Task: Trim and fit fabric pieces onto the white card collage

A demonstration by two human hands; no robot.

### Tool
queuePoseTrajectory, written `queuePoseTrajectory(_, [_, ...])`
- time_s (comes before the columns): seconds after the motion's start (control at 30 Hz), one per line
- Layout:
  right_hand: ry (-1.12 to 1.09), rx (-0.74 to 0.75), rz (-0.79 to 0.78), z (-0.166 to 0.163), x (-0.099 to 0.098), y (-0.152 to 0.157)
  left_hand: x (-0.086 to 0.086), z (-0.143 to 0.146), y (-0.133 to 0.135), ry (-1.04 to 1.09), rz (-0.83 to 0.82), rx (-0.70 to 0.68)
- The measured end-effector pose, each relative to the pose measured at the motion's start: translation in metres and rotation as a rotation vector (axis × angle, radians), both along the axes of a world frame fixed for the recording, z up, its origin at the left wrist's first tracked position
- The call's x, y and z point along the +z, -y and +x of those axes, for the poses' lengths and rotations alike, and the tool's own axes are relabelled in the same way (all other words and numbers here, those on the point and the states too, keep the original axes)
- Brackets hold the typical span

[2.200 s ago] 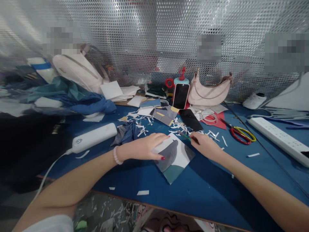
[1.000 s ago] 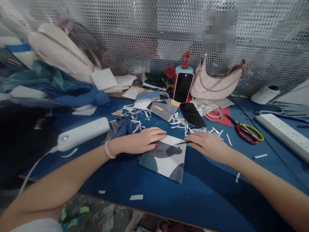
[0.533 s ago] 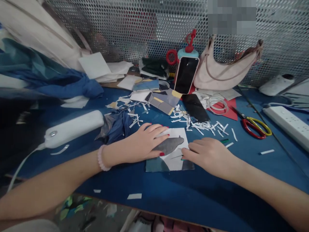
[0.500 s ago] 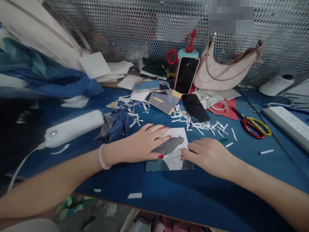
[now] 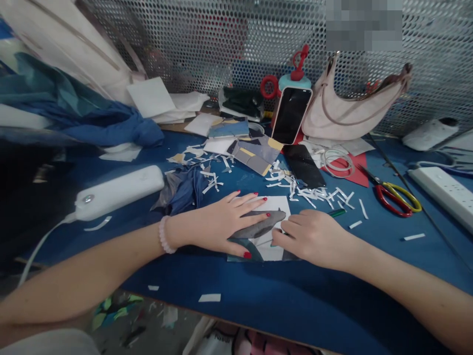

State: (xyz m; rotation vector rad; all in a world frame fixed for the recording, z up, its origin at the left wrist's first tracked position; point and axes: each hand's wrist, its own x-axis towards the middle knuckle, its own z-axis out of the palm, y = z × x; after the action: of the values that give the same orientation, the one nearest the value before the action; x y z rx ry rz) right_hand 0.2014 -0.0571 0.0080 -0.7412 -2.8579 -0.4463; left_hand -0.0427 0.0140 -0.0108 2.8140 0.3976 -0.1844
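My left hand (image 5: pixel 218 219) lies flat with fingers spread, pressing on a small sheet with a white middle (image 5: pixel 275 203) and dark teal-grey patches along its near edge. A grey fish-shaped piece (image 5: pixel 258 225), pointed at its right end, lies on the sheet, partly under my left fingers. My right hand (image 5: pixel 314 239) is closed in a pinch over the sheet's right side. A slim tool with a green end (image 5: pixel 336 213) sticks out behind it; a thin point shows near the fingertips. Its exact kind is hidden by the hand.
White paper strips (image 5: pixel 310 195) lie scattered beyond the sheet. Scissors (image 5: pixel 395 197) and a power strip (image 5: pixel 443 185) are on the right. A white corded device (image 5: pixel 120 192) is at left. Phones (image 5: pixel 291 116), cut pieces (image 5: pixel 251 155) and a handbag (image 5: pixel 354 116) stand at the back.
The view has shifted slightly. My right hand has moved a little left over the sheet, nearer the grey piece. My left hand stays spread on it.
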Motion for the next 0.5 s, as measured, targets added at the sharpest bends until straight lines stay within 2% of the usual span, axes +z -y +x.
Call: queuePoseTrajectory(0.5, [0.064,0.038,0.077,-0.0022,0.0054,0.0003,-0.0017,0.0006,0.0006,-0.023,0.032,-0.004])
